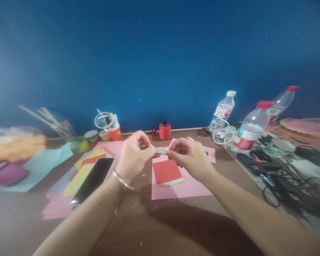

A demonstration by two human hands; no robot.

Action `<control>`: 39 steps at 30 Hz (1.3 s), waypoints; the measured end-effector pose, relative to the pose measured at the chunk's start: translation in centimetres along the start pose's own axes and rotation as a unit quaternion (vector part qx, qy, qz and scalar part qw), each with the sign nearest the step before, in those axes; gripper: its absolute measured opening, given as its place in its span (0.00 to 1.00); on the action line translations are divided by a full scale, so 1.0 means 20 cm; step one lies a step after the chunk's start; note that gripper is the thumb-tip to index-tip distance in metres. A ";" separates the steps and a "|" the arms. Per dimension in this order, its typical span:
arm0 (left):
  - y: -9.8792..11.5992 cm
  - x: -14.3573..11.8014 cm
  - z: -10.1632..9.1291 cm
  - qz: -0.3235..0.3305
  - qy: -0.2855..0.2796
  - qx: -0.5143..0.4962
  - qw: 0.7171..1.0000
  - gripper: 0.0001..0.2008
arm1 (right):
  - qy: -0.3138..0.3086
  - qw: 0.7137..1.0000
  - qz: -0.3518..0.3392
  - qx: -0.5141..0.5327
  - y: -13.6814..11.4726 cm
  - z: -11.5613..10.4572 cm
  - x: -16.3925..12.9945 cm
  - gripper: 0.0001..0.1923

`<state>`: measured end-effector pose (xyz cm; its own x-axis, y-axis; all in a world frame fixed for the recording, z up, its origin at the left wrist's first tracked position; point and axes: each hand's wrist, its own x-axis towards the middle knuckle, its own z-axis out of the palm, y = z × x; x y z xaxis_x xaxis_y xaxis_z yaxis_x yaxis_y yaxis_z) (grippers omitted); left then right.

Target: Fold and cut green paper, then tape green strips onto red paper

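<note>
Between my two hands stretches a narrow, pale greenish strip [160, 151] that looks like folded paper. My left hand [138, 156] pinches its left end, with thumb and fingers closed; a silver bangle circles that wrist. At the other end, the thumb and fingertips of my right hand [189, 154] are closed on the strip. Below the hands, a red paper piece [168, 172] with a pale green lower edge lies on a pink paper sheet [162, 194]. The strip is held above these papers.
Left, a smartphone [94, 181] rests on stacked coloured paper [57, 206]. At the back stand a red spool [165, 132] and an orange cup [114, 134] of tools. Right are a white-capped bottle [224, 108], a red-capped bottle [252, 124] and tangled black cables [266, 163].
</note>
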<state>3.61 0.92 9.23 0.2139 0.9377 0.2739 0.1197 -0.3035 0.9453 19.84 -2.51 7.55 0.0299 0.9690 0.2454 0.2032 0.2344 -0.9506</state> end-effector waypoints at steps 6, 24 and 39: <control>0.01 0.00 0.00 0.038 0.020 0.069 0.997 0.07 | 0.001 1.000 -0.003 -0.006 0.00 -0.01 0.00 0.07; 0.01 0.00 0.00 0.008 -0.003 -0.009 1.000 0.07 | 0.001 1.000 0.001 -0.012 -0.01 -0.01 0.00 0.07; 0.03 -0.01 0.03 -0.008 -0.032 -0.140 0.990 0.06 | 0.025 0.999 0.000 0.022 0.00 0.00 0.00 0.08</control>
<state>4.20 0.48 9.58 0.2763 0.9263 0.2561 -0.1474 -0.2225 0.9637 19.80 -2.57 7.60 0.0793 0.9639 0.2541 0.1594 0.2393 -0.9578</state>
